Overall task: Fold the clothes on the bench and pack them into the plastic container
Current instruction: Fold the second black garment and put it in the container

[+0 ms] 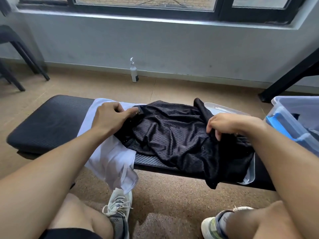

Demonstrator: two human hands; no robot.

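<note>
On the bench (43,121), left hand (110,116) and right hand (224,125) each pinch the black mesh garment (172,135) — fingers curled into cloth

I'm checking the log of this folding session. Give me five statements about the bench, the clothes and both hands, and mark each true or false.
1. The black mesh garment lies crumpled on the black padded bench. True.
2. The left hand holds nothing. False: it pinches the black mesh garment's edge.
3. The white cloth garment hangs over the bench's near edge. True.
4. The right hand rests on the clear plastic container with blue latch. False: it grips the mesh garment.
5. A white spray bottle stands on the bench. False: it stands on the floor by the wall.
</note>
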